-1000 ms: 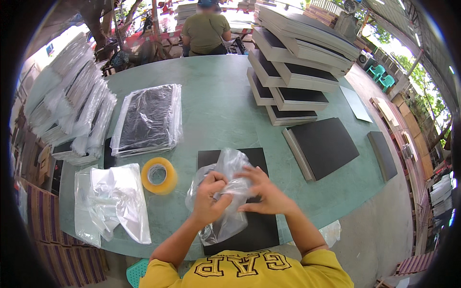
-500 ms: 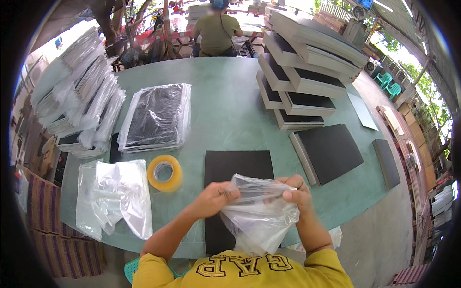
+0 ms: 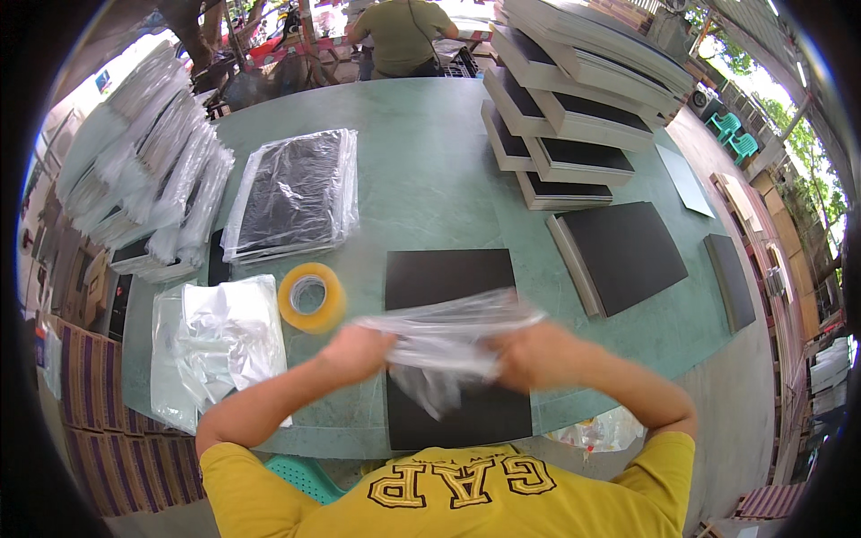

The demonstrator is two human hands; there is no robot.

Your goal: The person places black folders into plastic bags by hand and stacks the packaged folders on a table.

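Note:
A clear plastic bag [image 3: 439, 336] is stretched sideways between my hands, its lower part hanging loose. My left hand [image 3: 357, 351] is closed on one end of it. My right hand [image 3: 538, 355], smeared a little by motion, grips the other end. Beneath the bag a black rectangular board [image 3: 448, 273] lies on the green table [image 3: 408, 179], partly covered by my hands and the plastic. To the left of my left hand sit a roll of yellowish tape [image 3: 334, 296] and a pile of empty clear bags [image 3: 224, 323].
Tall piles of plastic-wrapped boards [image 3: 134, 161] stand at the far left, beside a flatter wrapped stack [image 3: 291, 193]. Black-topped boards [image 3: 574, 117] are piled high at the back right, with a lower stack [image 3: 623, 255] nearer. A person [image 3: 404, 36] sits beyond the table.
My hands have moved apart, pulling the bunched bag into a wide, taut strip. My left hand went left and my elbows spread outward. The view has tilted slightly downward.

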